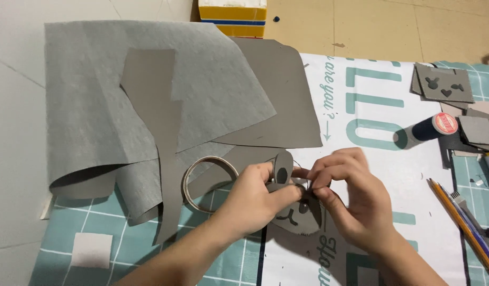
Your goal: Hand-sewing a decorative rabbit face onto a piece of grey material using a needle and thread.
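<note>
Grey felt animal face (297, 216) pinched between two hands, ear (282, 168) pointing up and away.

The face lies on the white and teal mat (361, 116) at centre, its long axis running from the chin near the person to the upright oval ear. The left hand (252, 198) pinches the ear's base, fingers closed on it; the right hand (350, 193) has fingertips pressed together at the face's top edge. A tape ring (209, 182) sits just left, beside large grey felt sheets (112, 100).

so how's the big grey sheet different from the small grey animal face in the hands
The sheet is large, uncut into any figure, and lies loose with its lower edge curled under; the face is small, rounded, with an ear and drawn features. No hand touches the sheet; the left hand and right hand pinch the face. Both are grey.
</note>
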